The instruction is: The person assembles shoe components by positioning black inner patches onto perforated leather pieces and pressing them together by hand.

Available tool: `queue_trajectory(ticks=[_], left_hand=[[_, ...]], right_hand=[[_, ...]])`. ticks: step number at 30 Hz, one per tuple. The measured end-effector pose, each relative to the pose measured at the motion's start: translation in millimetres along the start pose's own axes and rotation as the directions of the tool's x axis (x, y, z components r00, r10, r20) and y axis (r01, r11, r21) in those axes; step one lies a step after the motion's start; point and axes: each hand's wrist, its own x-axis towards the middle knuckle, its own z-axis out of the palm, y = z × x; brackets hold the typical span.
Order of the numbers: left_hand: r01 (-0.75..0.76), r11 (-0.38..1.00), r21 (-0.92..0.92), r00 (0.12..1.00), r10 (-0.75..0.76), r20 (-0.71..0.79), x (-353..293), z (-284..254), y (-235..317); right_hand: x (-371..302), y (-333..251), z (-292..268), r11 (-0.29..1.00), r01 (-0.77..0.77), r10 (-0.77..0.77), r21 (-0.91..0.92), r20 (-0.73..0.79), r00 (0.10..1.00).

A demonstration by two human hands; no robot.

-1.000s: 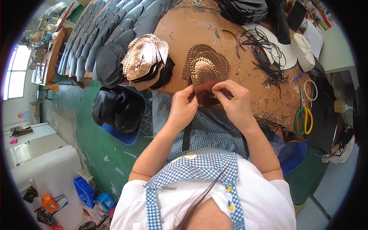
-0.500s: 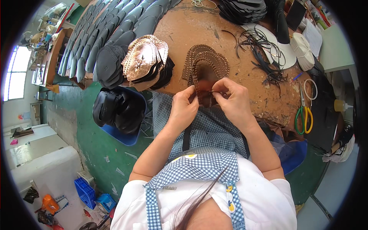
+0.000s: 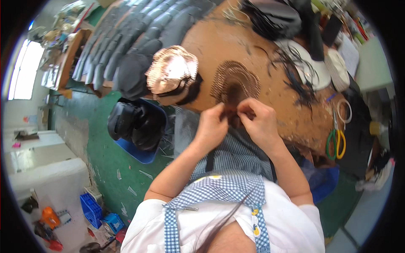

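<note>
A bronze leather shoe upper (image 3: 233, 96) with a punched edge stands between my hands at the table's near edge, blurred by motion. My left hand (image 3: 212, 127) is closed, thumb and fingers pinching its left side. My right hand (image 3: 260, 121) is closed in a pinch at its right side. A thin dark strip showed in those fingertips half a second ago; now the blur hides it. Just beyond my hands, more bronze punched uppers (image 3: 249, 80) lie on the table. To their left is a stack of shiny rose-gold uppers (image 3: 172, 69).
Grey pieces (image 3: 131, 74) and rows of dark soles (image 3: 143, 25) fill the far left. On the right lie black strips (image 3: 297, 80), scissors (image 3: 335, 141) with green and yellow handles, and a white cord bundle (image 3: 337, 69). A blue bin (image 3: 147, 155) with black items stands below left.
The whole view has shifted and blurred, with the table appearing lower and further right. My left fingers have come nearer my right ones at the upper.
</note>
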Motion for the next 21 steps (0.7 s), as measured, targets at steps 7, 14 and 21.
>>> queue_trajectory(ticks=[7,14,21], left_hand=[[-0.111,0.978,0.177,0.992,0.119,-0.038,4,10,-10],[-0.095,0.925,0.369,0.994,0.111,-0.022,1,9,4],[-0.139,0.823,0.551,0.965,0.238,-0.112,3,2,-2]], right_hand=[[-10,3,-1,0.995,-0.080,0.079,0.055,0.017,0.997],[-7,-2,-4,0.993,-0.113,0.114,-0.015,0.068,0.991],[-1,-3,-7,0.987,-0.084,0.100,-0.133,0.114,0.988]])
